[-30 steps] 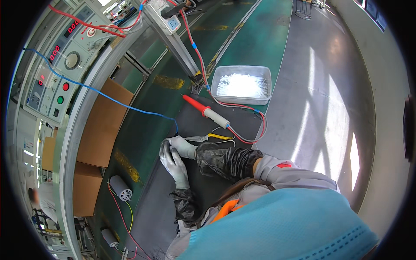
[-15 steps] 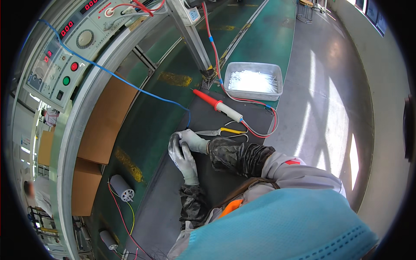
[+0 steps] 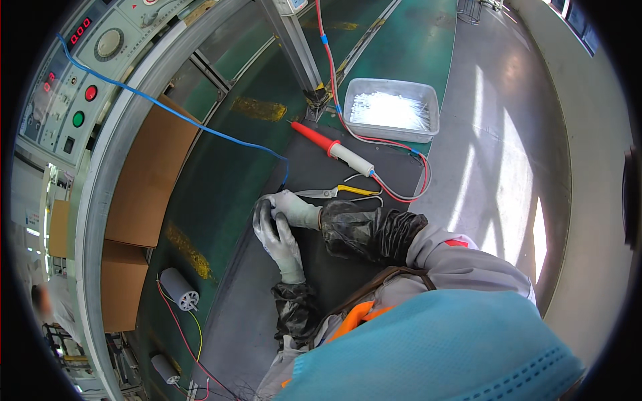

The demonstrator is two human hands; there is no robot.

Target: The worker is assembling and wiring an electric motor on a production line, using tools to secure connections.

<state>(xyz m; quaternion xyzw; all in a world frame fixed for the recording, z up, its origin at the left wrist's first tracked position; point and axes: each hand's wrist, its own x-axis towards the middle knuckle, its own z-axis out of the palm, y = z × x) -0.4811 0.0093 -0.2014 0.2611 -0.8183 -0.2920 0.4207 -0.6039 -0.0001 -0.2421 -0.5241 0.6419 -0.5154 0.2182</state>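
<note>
My left hand (image 3: pixel 277 242), in a pale glove with grey fingertips, is bent with its fingers curled up against my right hand. My gloved right hand (image 3: pixel 294 208) is closed and meets it above the dark mat (image 3: pixel 261 294). Whatever lies between the fingers is hidden. A blue wire (image 3: pixel 221 138) comes down from the instrument panel, and its dark end disappears at the far side of my right hand. Just beyond the right wrist lie yellow-handled scissors (image 3: pixel 334 192). Farther off rests a red and white test probe (image 3: pixel 332 148) with its cable.
A translucent bin (image 3: pixel 391 130) of thin white pieces stands at the far right. Two grey cylindrical motors (image 3: pixel 179 289) with wires lie at the left. The instrument panel (image 3: pixel 80 93), cardboard boxes (image 3: pixel 144 180) and a metal post (image 3: pixel 294 53) stand beyond them.
The whole view has shifted slightly, so the panel and bench things appear higher or farther left. My hands stay together, with only a slight change in the fingers.
</note>
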